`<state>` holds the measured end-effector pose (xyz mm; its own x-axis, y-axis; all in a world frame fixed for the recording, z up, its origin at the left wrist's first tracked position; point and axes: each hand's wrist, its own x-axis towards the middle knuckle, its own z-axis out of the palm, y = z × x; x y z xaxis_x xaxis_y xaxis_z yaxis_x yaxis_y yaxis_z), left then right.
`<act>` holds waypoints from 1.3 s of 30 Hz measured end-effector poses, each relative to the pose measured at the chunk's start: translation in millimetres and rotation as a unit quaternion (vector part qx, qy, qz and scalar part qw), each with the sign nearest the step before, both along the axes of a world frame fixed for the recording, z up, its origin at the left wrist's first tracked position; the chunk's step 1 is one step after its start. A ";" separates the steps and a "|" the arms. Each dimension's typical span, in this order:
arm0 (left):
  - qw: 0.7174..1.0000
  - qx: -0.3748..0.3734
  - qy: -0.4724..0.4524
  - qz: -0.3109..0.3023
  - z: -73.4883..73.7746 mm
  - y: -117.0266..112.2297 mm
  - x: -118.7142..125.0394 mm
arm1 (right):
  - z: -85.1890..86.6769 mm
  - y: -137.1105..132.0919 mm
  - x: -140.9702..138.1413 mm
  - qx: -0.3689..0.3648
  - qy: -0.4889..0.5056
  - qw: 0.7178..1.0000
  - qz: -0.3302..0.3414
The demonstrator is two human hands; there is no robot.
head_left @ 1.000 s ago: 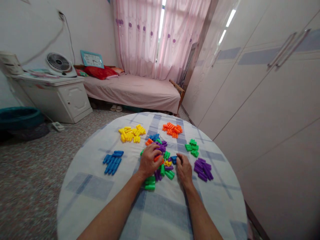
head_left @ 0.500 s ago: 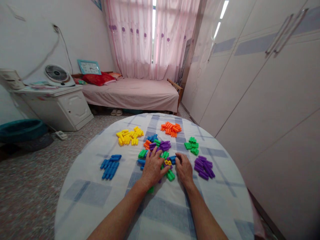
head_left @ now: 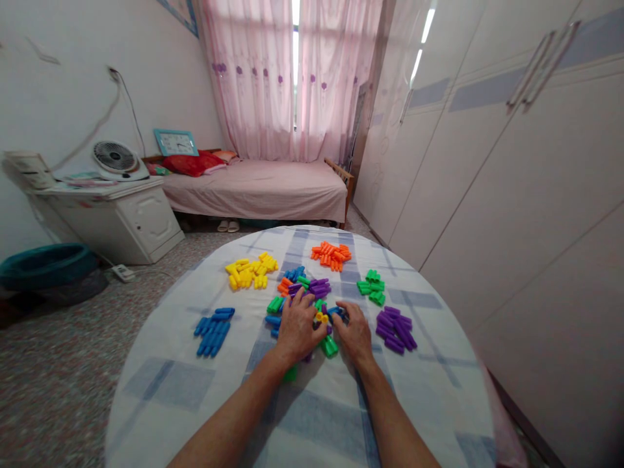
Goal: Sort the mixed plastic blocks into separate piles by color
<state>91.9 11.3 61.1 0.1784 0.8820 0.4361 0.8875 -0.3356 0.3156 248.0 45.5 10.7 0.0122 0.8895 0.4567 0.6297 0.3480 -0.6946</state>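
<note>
Fingers (head_left: 306,301) spread, left hand (head_left: 297,328) and right hand (head_left: 355,333) touch mixed pile (head_left: 312,286) between blue heap (head_left: 213,323) and purple heap (head_left: 396,328).

One head-worn view — looking forward and down across the round table (head_left: 195,390), hands close below, bedroom beyond.

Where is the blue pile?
Head view: the blue pile lies left on the table, apart from the left hand, nearer than the yellow pile.
</note>
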 end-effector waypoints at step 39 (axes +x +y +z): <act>0.929 -0.015 -0.360 0.085 -37.0 31.8 -67.8 | 7.5 -3.8 -1.8 -0.048 0.014 0.997 0.053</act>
<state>24.1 43.1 24.1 -0.2932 0.8847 0.3623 0.4825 -0.1902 0.8550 246.3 41.8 18.2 -0.0728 0.9262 0.3699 0.5729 0.3424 -0.7446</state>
